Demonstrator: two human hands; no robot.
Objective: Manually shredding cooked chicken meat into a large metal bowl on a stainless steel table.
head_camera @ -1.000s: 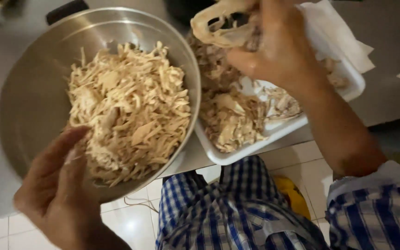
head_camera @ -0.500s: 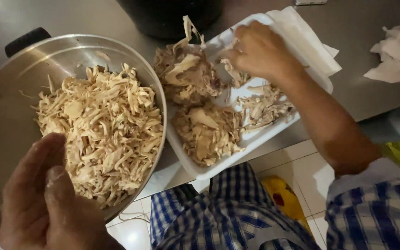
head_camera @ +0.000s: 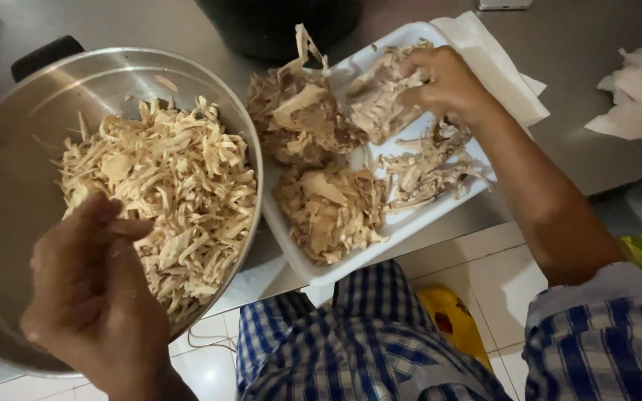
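A large steel bowl (head_camera: 9,178) holds a heap of shredded chicken (head_camera: 165,193) and juts over the counter edge. My left hand (head_camera: 94,297) rests on the bowl's near rim, fingers curled toward the shreds. To the right lies a white tray (head_camera: 313,271) with piles of cooked chicken pieces (head_camera: 328,208). My right hand (head_camera: 447,82) reaches to the tray's far end and grips a chicken piece (head_camera: 377,100) there.
A dark pot (head_camera: 284,26) stands behind the tray on the grey counter (head_camera: 588,44). A crumpled tissue (head_camera: 637,93) lies at the far right, and white paper (head_camera: 510,74) sits under the tray. Below are my checked trousers (head_camera: 351,349), white floor tiles and a yellow object (head_camera: 451,319).
My right hand came down from above the tray, where it held a piece up, and now grips a piece at the tray's far end. My left hand stayed on the bowl's rim.
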